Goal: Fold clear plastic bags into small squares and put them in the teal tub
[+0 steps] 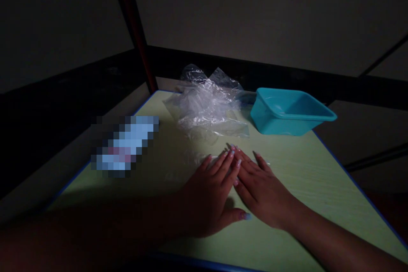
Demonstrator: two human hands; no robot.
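Both hands lie flat near the middle of the table, their fingertips meeting. My left hand (213, 191) has its fingers stretched out and its thumb spread toward the right. My right hand (263, 189) is also flat with fingers extended, pointing up and left. Beneath and beside the fingers lies a clear plastic bag (191, 159), flattened on the tabletop and hard to make out; the hands cover part of it. Just beyond the fingertips sits a crumpled pile of clear plastic bags (207, 108).
A turquoise plastic basin (283, 123) stands at the back right of the pale green table (321, 178). To the left lies a pixelated, bright, flat object (130, 142). Walls and a dark reddish post (135, 25) close in behind. The light is dim.
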